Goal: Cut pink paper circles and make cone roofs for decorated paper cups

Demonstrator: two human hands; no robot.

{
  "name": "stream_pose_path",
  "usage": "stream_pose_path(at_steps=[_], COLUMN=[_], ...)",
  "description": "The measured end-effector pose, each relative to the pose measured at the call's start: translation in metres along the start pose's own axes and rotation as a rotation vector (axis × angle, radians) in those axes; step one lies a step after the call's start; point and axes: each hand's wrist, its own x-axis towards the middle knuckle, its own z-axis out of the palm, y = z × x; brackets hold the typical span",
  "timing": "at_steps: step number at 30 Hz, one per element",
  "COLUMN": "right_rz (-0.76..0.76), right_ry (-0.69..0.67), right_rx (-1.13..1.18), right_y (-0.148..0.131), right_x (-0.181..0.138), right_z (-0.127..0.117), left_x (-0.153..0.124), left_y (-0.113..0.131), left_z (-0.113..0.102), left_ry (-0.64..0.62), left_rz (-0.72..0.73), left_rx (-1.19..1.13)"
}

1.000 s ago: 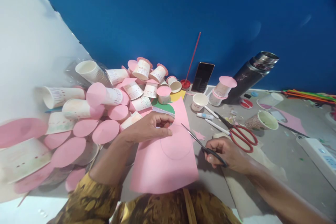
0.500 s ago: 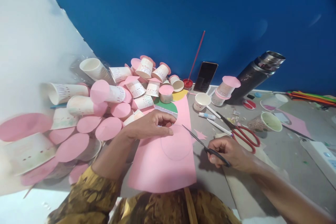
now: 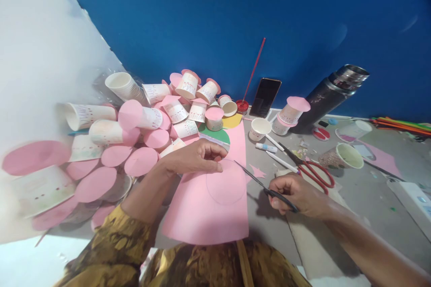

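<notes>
A sheet of pink paper (image 3: 202, 219) lies in front of me, with a circle drawn on it in pencil-thin line. My left hand (image 3: 198, 157) grips the sheet near its upper left part, thumb on top and fingers curled at the edge. In my right hand (image 3: 289, 193) is a pair of dark-handled scissors (image 3: 252, 176). Their blades point up and left, and the tips reach the right edge of the paper beside the drawn circle. Just right of the blades lies a small pink paper scrap (image 3: 257, 171).
Paper cups with pink discs (image 3: 141, 161) are heaped on the left. Red-handled scissors (image 3: 318, 175), a glue stick (image 3: 266, 147) and a patterned cup (image 3: 341, 157) lie to the right. A phone (image 3: 266, 97) and a dark flask (image 3: 328, 98) stand by the blue wall.
The view has shifted very slightly. Both hands, the paper and the scissors keep nearly the same positions.
</notes>
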Motion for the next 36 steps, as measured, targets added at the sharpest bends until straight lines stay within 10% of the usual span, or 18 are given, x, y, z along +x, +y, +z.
stream_pose_path(at_steps=[36], right_rz=[0.037], right_ry=[-0.062], right_rx=[-0.086], right_y=[-0.01], right_x=[-0.001], right_z=[-0.004], left_x=[0.012], left_y=[0.011], left_z=[-0.003], left_ry=[-0.166], left_rz=[-0.002], left_rx=[0.069])
